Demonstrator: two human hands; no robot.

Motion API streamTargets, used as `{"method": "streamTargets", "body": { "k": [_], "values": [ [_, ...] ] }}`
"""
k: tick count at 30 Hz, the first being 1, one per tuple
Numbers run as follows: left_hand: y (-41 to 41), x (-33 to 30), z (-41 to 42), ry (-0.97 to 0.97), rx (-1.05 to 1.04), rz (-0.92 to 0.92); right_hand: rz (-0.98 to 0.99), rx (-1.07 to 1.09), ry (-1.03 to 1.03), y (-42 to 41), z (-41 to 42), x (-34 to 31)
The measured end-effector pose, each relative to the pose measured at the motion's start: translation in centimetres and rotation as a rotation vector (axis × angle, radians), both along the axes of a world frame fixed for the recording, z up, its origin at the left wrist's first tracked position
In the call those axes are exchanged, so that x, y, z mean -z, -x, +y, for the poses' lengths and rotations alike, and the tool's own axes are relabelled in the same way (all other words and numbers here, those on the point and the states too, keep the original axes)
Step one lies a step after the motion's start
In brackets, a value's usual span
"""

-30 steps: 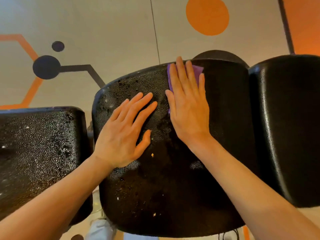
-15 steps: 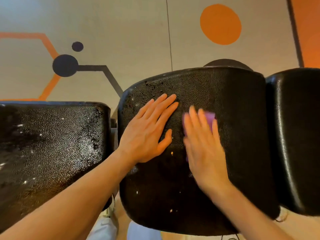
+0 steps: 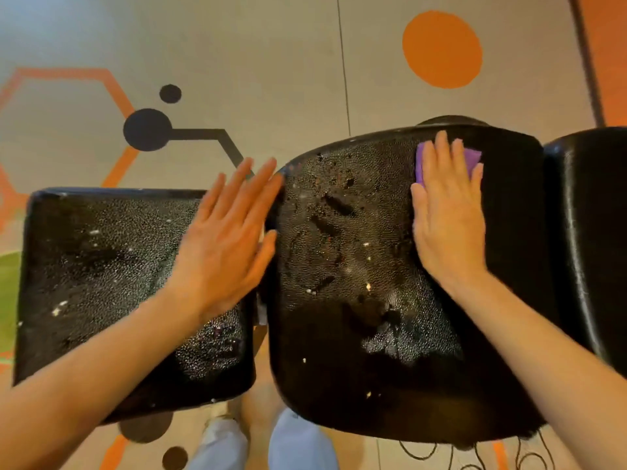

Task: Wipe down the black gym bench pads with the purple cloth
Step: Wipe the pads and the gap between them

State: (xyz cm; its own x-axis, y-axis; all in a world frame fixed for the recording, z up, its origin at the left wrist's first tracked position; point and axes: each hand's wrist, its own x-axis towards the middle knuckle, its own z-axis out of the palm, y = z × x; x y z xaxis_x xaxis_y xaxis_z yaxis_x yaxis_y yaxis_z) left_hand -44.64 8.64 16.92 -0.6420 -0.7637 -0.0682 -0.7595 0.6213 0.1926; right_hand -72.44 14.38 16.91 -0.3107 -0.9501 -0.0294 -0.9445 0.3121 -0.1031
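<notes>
My right hand point(image 3: 448, 212) lies flat on the middle pad point(image 3: 342, 266), fingers straight and close together, and it presses the purple cloth point(image 3: 472, 159) against the pad near its far edge. Only a small part of the cloth shows, soft and folded, beyond my fingertips and beside my index finger. The middle pad is black, with rounded corners and a pebbled, grainy skin. To the left of my right hand this skin is wet with fine drops and pale crumbs; to the right of it the surface looks smooth and dark.

My left hand point(image 3: 224, 242) is open, fingers straight and a little spread, holding nothing. It is over the gap between the middle pad and the left pad point(image 3: 101, 276); whether it touches them I cannot tell. The left pad is nearly square and also covered with drops. To the right of the middle pad stands a third pad point(image 3: 590, 232), glossy. Beyond the pads is a grey floor point(image 3: 271, 45) with orange and dark painted shapes.
</notes>
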Motion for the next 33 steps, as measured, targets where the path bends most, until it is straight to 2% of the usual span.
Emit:
{"method": "streamTargets", "body": {
  "k": [2, 4, 6, 8, 11, 12, 14, 16, 18, 19, 20, 22, 24, 26, 29, 33],
  "values": [
    [-1.7, 0.3, -0.2, -0.012, -0.048, -0.033, 0.037, -0.009, 0.055, -4.1, -1.6, 0.7],
    [-2.2, 0.5, 0.0, -0.020, -0.091, -0.052, 0.021, -0.240, 0.062, -7.0, -2.8, 1.6],
    [-2.1, 0.7, 0.0, -0.017, -0.108, -0.056, 0.071, -0.410, 0.019, -5.8, -2.8, 1.7],
    [-2.1, 0.8, -0.1, -0.009, -0.108, -0.058, 0.120, -0.357, 0.001, -2.9, -1.7, 1.3],
    [-2.1, 0.8, -0.2, 0.001, -0.099, -0.083, 0.003, 0.007, 0.063, -1.7, -0.2, 0.5],
    [-2.1, 0.8, -0.2, 0.003, -0.099, -0.088, -0.008, 0.057, 0.103, -3.0, -0.7, 0.5],
    [-1.9, 0.8, -0.1, 0.004, -0.095, -0.089, -0.014, -0.043, 0.131, -6.9, -2.4, 1.5],
    [-1.9, 0.8, -0.1, 0.006, -0.093, -0.082, -0.026, -0.315, 0.121, -9.7, -3.9, 2.4],
    [-2.0, 0.8, -0.1, 0.012, -0.093, -0.074, 0.033, -0.478, 0.085, -8.6, -4.3, 2.7],
    [-2.0, 0.8, -0.1, 0.012, -0.093, -0.069, 0.076, -0.456, 0.065, -7.0, -3.7, 2.4],
    [-2.0, 0.8, -0.2, 0.007, -0.094, -0.065, 0.086, -0.365, 0.053, -5.3, -2.8, 2.0],
    [-2.0, 0.9, -0.1, -0.004, -0.104, -0.058, -0.020, -0.070, 0.076, -2.6, -0.6, 0.9],
    [-2.0, 0.8, -0.2, -0.008, -0.106, -0.053, -0.072, 0.092, 0.121, -3.9, -0.8, 0.6],
    [-1.9, 0.8, -0.1, -0.010, -0.102, -0.054, -0.061, 0.030, 0.139, -7.6, -3.1, 1.5],
    [-1.9, 0.8, -0.1, 0.000, -0.109, -0.054, -0.050, -0.217, 0.159, -12.1, -5.4, 2.9],
    [-1.9, 0.7, -0.2, -0.010, -0.105, -0.032, -0.072, -0.332, 0.080, -12.7, 1.9, 2.5]
  ]
}}
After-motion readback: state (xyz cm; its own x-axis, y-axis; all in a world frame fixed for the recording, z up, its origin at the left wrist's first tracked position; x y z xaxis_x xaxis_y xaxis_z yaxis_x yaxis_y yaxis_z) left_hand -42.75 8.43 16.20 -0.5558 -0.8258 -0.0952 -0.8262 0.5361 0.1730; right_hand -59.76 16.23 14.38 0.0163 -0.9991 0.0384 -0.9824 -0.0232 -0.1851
